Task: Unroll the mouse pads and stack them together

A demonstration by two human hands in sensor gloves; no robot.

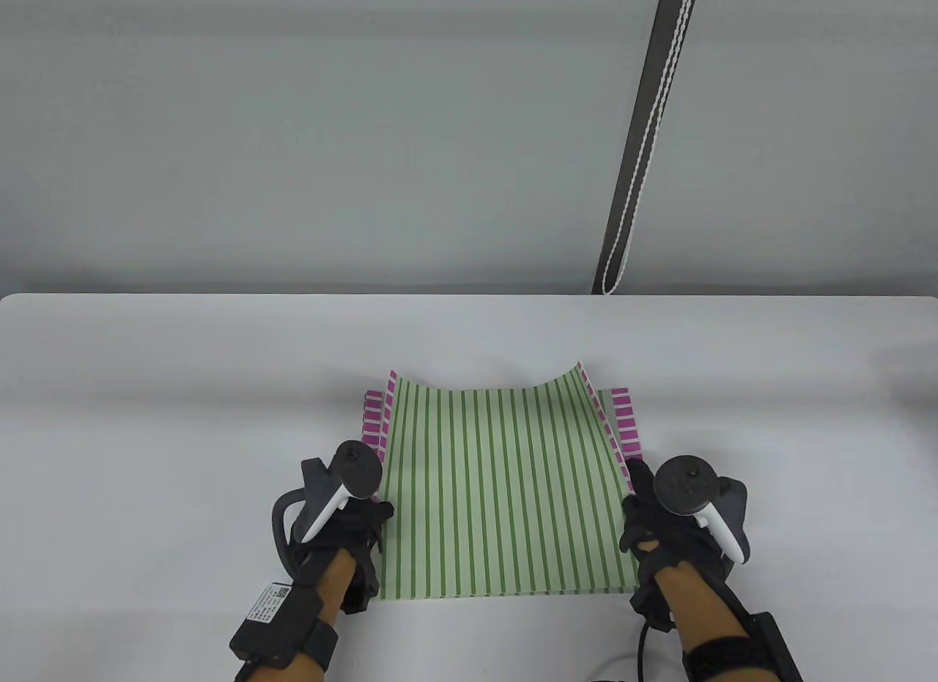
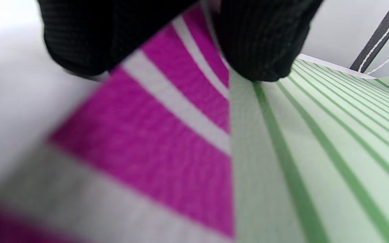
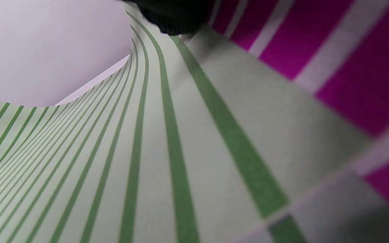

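Observation:
A green-striped mouse pad (image 1: 506, 491) lies unrolled on top of a magenta-striped pad (image 1: 629, 418), whose edges show on both sides. The green pad's far corners curl upward. My left hand (image 1: 377, 513) rests at the green pad's left edge near the front. In the left wrist view one fingertip (image 2: 262, 44) touches the green pad (image 2: 316, 152) beside the magenta pad (image 2: 167, 135). My right hand (image 1: 636, 506) rests at the right edge. Its fingertip (image 3: 174, 17) touches the green pad (image 3: 113, 152) next to the magenta pad (image 3: 349, 67).
The pads lie at the front middle of a white table (image 1: 146, 418). A dark pole with a white looped cord (image 1: 645, 140) hangs against the wall behind the table's far edge.

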